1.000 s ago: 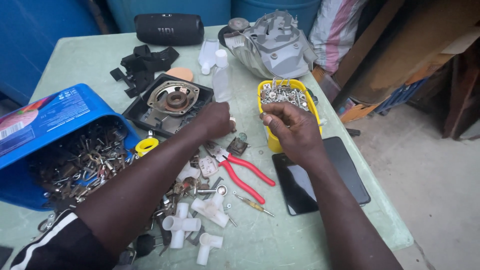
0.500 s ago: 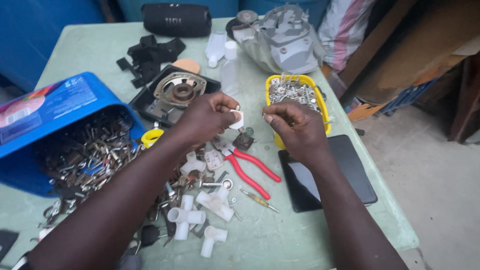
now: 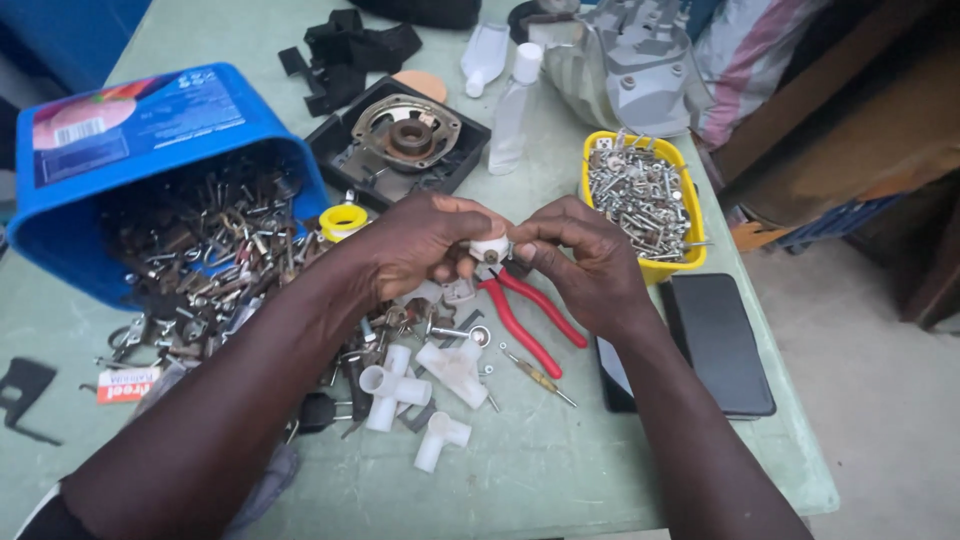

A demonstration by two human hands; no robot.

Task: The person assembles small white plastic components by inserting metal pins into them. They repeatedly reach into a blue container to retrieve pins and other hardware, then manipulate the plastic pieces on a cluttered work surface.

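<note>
Green worktable [image 3: 560,470], cluttered: left hand [image 3: 425,245] and right hand [image 3: 585,260] both pinch a small white fitting [image 3: 490,247] (fingertips closed), above red-handled pliers [image 3: 525,315].

The hands [image 3: 510,250] have met on a small white fitting [image 3: 490,247].

Both hands, left hand [image 3: 425,245] and right hand [image 3: 590,260], pinch a small white plastic fitting [image 3: 490,247] above red-handled pliers [image 3: 525,315]. A yellow tray of screws [image 3: 690,262] sits just beside the right hand.
</note>
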